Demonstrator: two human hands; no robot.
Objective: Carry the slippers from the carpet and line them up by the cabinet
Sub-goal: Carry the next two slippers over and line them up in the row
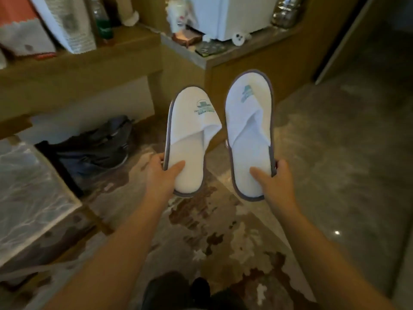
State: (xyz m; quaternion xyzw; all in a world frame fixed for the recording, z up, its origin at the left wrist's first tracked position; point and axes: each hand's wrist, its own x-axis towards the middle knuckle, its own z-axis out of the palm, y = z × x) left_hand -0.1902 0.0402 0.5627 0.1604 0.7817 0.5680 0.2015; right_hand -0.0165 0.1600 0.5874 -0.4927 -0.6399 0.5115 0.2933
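Carrying step. The left hand [162,175] grips the heel of the left slipper [192,139]; the right hand [276,180] grips the right slipper [249,135], both aloft over the carpet [223,238]. Next: lower them side by side at the cabinet [245,72] foot ahead. A dark bag [96,146] lies far left, apparently clear of the path.

slipper logos [203,107]: teal print, way too blurry to read
left hand [161,175]: fingers tucked under the sole, only the thumb shows
shelf stuff [44,23]: smeared and cropped by the top edge
dark bag [93,148]: partly hidden under the shelf
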